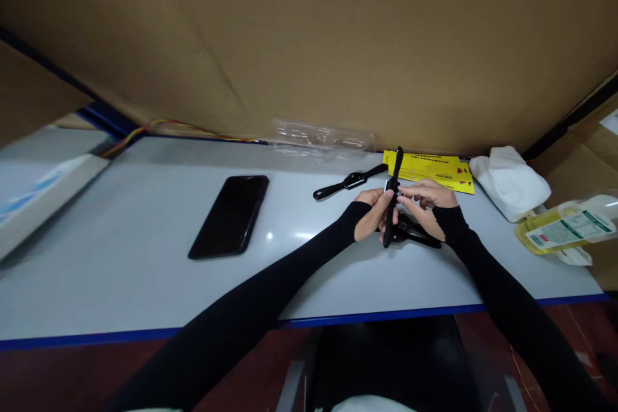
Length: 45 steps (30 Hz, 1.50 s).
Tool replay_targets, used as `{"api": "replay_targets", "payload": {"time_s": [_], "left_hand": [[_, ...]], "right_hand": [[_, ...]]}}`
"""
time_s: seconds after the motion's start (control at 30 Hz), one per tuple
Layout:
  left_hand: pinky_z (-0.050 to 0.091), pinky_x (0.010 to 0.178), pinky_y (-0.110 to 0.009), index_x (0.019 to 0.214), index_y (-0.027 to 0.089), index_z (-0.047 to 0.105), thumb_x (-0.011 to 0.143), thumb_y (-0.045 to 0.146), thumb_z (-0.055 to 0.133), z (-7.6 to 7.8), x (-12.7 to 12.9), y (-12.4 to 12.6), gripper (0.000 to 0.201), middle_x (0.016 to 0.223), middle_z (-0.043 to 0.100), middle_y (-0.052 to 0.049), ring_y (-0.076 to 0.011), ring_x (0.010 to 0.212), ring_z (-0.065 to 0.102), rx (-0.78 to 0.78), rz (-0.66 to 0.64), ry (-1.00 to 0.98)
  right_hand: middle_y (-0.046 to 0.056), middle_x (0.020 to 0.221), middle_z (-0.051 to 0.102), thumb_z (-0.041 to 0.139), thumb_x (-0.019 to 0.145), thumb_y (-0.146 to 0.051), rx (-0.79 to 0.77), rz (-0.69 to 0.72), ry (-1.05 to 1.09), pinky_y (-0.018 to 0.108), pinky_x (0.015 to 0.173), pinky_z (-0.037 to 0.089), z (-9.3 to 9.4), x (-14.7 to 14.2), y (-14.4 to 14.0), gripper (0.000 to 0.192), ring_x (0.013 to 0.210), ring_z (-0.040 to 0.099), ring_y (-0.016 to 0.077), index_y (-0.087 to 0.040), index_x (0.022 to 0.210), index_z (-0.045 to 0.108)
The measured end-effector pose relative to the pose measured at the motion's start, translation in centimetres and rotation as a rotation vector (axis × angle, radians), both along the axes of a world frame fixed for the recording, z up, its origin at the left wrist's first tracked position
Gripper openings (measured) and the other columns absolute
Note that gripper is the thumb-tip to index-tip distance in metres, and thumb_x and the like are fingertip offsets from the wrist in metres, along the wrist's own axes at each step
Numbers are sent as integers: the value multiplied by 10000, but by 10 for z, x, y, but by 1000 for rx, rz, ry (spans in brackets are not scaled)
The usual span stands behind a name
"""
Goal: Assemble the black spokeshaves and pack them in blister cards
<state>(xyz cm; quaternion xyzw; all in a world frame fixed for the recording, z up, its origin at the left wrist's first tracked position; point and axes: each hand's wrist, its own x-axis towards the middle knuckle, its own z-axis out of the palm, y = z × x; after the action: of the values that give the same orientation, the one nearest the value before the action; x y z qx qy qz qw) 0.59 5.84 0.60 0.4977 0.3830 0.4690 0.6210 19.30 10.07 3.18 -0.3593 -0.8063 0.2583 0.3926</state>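
Note:
My left hand (373,212) and my right hand (425,203) both grip a black smartwatch (392,203) held upright, its strap ends pointing up and down. Fingers of both hands pinch around its case near the middle. A second black smartwatch (348,183) lies flat on the white table (145,257) just left of and behind my hands. Another black strap piece (416,235) lies on the table under my right hand. Both arms wear black sleeves.
A black phone (230,215) lies face up left of centre. Yellow packaging cards (432,170), a clear plastic tray (321,136), a white cloth (509,181) and a plastic bottle of yellow liquid (562,226) sit at the back and right. Cardboard walls (309,38) surround the table.

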Motion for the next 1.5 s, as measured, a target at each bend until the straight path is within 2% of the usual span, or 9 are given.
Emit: {"api": "replay_targets", "payload": {"time_s": [0.27,0.5,0.7,0.83,0.97,1.1,1.27,1.4,1.5], "left_hand": [[364,384,-193,771,167,579,979,708,549,1,1,-6,581,523,565,20,-65,369,431,54,68,156],[331,335,-212,789,171,589,957,739,553,8,1,-5,593,540,584,20,-77,328,439,37,61,98],[327,342,-214,752,174,571,960,725,562,5,4,-6,588,531,580,13,-73,327,420,21,118,69],[373,397,-213,681,171,567,931,768,567,6,7,-6,647,503,545,9,-83,375,457,19,149,22],[351,394,-226,633,178,546,900,797,578,9,8,-5,674,478,530,-1,-91,373,449,-4,189,-1],[358,412,-232,699,180,564,883,786,615,12,9,-5,635,486,535,10,-96,388,451,12,218,-19],[354,411,-233,647,188,535,896,780,602,12,9,-8,646,483,518,10,-92,389,445,27,183,-9],[365,422,-222,689,180,558,901,776,600,10,10,-9,634,502,526,15,-89,406,454,54,200,9],[387,419,-229,729,183,569,891,785,600,11,11,-10,624,501,532,23,-93,393,448,45,211,27]], "right_hand": [[45,874,711,592,1015,-228,334,244,-60,309,699,553,0,6,12,303,770,641,162,-255,804,807],[33,990,630,778,876,-240,59,50,106,208,467,442,3,4,-1,287,696,618,114,-252,1163,772],[34,1080,641,637,913,-156,32,6,44,209,512,433,6,3,-3,207,605,497,47,-225,790,788],[59,1131,605,692,840,-171,-2,-34,113,226,528,470,9,1,-7,214,783,589,125,-257,1004,800],[39,1071,629,745,797,-169,63,67,-2,285,645,538,11,1,-12,61,681,507,99,-228,811,746],[57,1119,606,758,806,-218,36,-49,61,265,568,511,12,2,-14,173,740,542,130,-245,975,737],[41,948,616,797,798,-244,146,4,28,291,630,507,13,2,-13,225,783,540,157,-219,679,607],[31,946,600,864,760,-297,13,-145,105,243,489,420,8,-4,-14,252,711,520,131,-233,980,760],[27,876,623,757,850,-251,-3,-96,118,250,530,448,6,-9,-16,92,693,539,123,-235,928,802]]}}
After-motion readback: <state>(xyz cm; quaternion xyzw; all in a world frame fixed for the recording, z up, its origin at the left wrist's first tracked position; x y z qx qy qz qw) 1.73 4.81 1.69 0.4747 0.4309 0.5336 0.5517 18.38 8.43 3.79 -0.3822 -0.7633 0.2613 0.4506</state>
